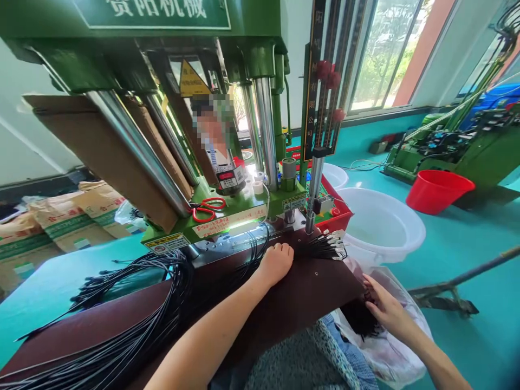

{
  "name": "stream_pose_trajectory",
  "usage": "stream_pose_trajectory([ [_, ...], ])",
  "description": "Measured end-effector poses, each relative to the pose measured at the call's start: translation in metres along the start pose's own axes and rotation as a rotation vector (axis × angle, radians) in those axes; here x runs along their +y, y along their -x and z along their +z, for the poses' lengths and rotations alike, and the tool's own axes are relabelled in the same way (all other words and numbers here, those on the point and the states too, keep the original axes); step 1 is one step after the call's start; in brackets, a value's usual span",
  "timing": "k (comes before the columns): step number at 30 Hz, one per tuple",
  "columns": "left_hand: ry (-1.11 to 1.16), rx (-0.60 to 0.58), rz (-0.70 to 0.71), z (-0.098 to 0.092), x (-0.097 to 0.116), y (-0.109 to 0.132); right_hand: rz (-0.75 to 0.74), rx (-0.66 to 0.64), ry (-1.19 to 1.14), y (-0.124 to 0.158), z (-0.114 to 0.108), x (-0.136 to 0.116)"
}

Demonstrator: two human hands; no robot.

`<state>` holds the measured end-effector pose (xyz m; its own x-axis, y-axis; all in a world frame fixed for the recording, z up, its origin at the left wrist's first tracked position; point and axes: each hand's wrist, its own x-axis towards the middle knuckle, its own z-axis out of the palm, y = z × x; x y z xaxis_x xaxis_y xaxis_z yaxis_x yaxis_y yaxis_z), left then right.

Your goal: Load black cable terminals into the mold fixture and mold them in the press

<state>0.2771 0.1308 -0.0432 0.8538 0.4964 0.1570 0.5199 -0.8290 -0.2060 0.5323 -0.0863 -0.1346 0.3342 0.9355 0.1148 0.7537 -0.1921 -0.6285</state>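
Observation:
My left hand [276, 262] rests curled on the dark brown work surface [309, 295] right in front of the green press machine [227, 141], fingers closed against black cables [254, 246] that run into the mould slot. What it grips is hidden. My right hand [384, 306] reaches down off the table's right edge into a white plastic bag [400, 352], fingers touching a bundle of black cables [359, 319] inside. A fan of black cables with metal plug ends [331, 244] lies by the machine's right side.
A big bundle of black cables [134, 303] sweeps across the left of the table. Red scissors [207, 208] lie on the machine base. White basins [382, 225] and a red tub [436, 189] stand on the teal floor. Sacks [69, 219] lie at left. A person stands behind the machine.

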Motion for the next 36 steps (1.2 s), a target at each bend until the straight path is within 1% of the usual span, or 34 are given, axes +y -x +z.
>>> stream_pose_trajectory([
  [2,0.025,-0.027,0.008,-0.005,-0.001,-0.001,-0.015,0.054,0.008,0.0,-0.008,-0.005],
  [5,0.188,-0.024,-0.086,-0.016,-0.005,-0.005,-0.047,0.125,0.014,-0.003,-0.019,-0.021],
  [9,0.632,0.029,-0.229,-0.031,-0.018,-0.006,-0.089,0.169,-0.024,-0.005,-0.031,-0.051],
  [13,1.061,0.048,-0.244,-0.04,-0.031,0.007,-0.114,0.243,-0.163,-0.005,-0.036,-0.095],
  [15,1.223,0.019,-0.229,-0.043,-0.033,0.014,-0.126,0.209,-0.293,-0.007,-0.034,-0.121],
  [17,1.322,0.004,-0.221,-0.046,-0.032,0.019,-0.152,0.112,-0.439,-0.012,-0.03,-0.145],
  [18,1.339,0.018,-0.22,-0.046,-0.031,0.02,-0.167,0.065,-0.499,-0.015,-0.028,-0.156],
  [20,1.304,0.101,-0.24,-0.047,-0.028,0.019,-0.204,0.005,-0.577,-0.022,-0.022,-0.173],
  [22,1.231,0.185,-0.279,-0.048,-0.026,0.018,-0.237,-0.031,-0.612,-0.028,-0.016,-0.184],
  [23,1.2,0.201,-0.3,-0.048,-0.025,0.018,-0.247,-0.053,-0.622,-0.03,-0.013,-0.187],
  [25,1.179,0.183,-0.321,-0.048,-0.024,0.018,-0.247,-0.099,-0.66,-0.035,-0.008,-0.192],
  [27,1.199,0.145,-0.312,-0.049,-0.024,0.02,-0.199,-0.137,-0.783,-0.04,-0.001,-0.195],
  [29,1.205,0.131,-0.299,-0.05,-0.023,0.022,-0.128,-0.154,-1.009,-0.049,0.005,-0.199],
  [31,1.21,0.114,-0.293,-0.051,-0.021,0.024,-0.082,-0.129,-1.26,-0.062,0.009,-0.204],
  [33,1.227,0.083,-0.287,-0.052,-0.018,0.028,-0.094,-0.105,-1.446,-0.076,0.009,-0.21],
  [36,1.28,-0.003,-0.275,-0.054,-0.012,0.039,-0.146,-0.11,-1.572,-0.092,0.001,-0.219],
])
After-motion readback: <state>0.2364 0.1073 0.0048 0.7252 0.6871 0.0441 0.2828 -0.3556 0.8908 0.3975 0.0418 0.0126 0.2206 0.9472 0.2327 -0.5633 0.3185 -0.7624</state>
